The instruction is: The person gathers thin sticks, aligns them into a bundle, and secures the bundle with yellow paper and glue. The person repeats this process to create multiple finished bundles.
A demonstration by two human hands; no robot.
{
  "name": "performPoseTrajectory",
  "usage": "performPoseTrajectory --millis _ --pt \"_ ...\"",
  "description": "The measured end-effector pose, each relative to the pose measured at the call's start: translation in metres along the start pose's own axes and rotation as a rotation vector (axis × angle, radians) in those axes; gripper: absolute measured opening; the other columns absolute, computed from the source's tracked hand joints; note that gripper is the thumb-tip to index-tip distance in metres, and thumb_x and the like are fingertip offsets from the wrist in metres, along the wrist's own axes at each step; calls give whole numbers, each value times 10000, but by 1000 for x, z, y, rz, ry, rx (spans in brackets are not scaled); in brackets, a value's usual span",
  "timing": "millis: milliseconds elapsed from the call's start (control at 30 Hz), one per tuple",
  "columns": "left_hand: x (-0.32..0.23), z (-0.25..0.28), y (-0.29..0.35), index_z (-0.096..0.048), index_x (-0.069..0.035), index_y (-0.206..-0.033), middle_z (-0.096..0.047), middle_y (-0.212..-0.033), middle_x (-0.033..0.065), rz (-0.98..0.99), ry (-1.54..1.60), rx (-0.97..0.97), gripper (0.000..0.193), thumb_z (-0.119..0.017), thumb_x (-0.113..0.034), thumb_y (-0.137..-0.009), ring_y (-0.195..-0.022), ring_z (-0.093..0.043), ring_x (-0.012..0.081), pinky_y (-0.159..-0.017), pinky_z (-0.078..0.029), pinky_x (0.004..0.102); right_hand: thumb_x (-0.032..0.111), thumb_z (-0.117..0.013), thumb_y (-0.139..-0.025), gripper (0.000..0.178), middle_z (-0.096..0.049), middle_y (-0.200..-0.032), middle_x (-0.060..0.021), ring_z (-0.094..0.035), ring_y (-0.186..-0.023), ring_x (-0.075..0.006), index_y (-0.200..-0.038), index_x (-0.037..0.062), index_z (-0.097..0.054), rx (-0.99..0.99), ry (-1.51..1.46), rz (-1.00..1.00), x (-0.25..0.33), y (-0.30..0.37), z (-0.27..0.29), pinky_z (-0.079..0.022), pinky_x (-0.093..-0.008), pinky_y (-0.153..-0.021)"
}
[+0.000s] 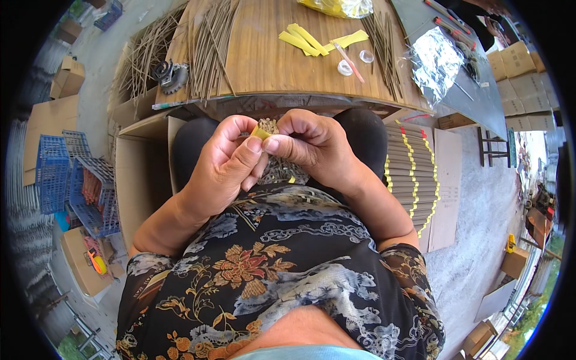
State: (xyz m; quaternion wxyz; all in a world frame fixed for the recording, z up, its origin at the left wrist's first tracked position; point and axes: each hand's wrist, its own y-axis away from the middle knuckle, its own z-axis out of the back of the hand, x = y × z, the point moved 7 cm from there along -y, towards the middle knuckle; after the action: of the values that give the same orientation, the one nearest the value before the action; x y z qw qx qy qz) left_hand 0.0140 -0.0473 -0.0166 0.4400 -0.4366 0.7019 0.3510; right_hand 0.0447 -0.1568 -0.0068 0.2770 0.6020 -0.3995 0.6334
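Observation:
In front of my lap, my left hand [223,157] is closed around a bundle of thin brown sticks [268,125], whose cut ends point up at me. A yellow paper strip [259,132] runs round the bundle near its top. My right hand [319,146] pinches the strip at the bundle's right side, thumb tip close to my left thumb. The lower part of the bundle is hidden by my hands. More yellow paper strips [306,41] lie on the wooden table [264,66] ahead, beside a pinkish flat stick [349,62] and two small clear round pieces [366,56].
Loose brown sticks [211,48] lie at the table's left, more [384,51] at its right. Finished bundles with yellow bands [414,174] are stacked to my right. An open cardboard box [141,180] stands at my left, with blue crates [90,195] beyond. Crumpled foil [437,63] lies far right.

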Motion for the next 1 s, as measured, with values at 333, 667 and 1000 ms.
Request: performPoseTrajectory --millis 333,667,1000 --pt "1 -7 3 -402 -132 -1051 -483 -752 50 128 243 132 206 -378 -301 -935 -518 -402 82 -445 -340 183 174 -637 -798 188 -542 -658 -50 -535 -614 -140 -727 36 -530 38 62 196 6 -2 -1 -428 -265 -546" --pt "6 -10 1 -424 -123 -1060 -492 -772 61 162 349 218 218 -366 -294 -938 -534 -426 101 -413 -338 195 199 -672 -767 224 -522 -623 -49 -507 -576 -141 -689 45 -530 28 105 281 7 0 4 -406 -261 -515" --pt "7 -20 0 -418 -59 -1103 -519 -703 102 251 393 375 312 -366 -315 -933 -442 -438 115 -429 -386 228 251 -729 -690 281 -557 -845 -75 -533 -787 -167 -828 38 -608 -55 39 334 16 -2 10 -454 -282 -653"
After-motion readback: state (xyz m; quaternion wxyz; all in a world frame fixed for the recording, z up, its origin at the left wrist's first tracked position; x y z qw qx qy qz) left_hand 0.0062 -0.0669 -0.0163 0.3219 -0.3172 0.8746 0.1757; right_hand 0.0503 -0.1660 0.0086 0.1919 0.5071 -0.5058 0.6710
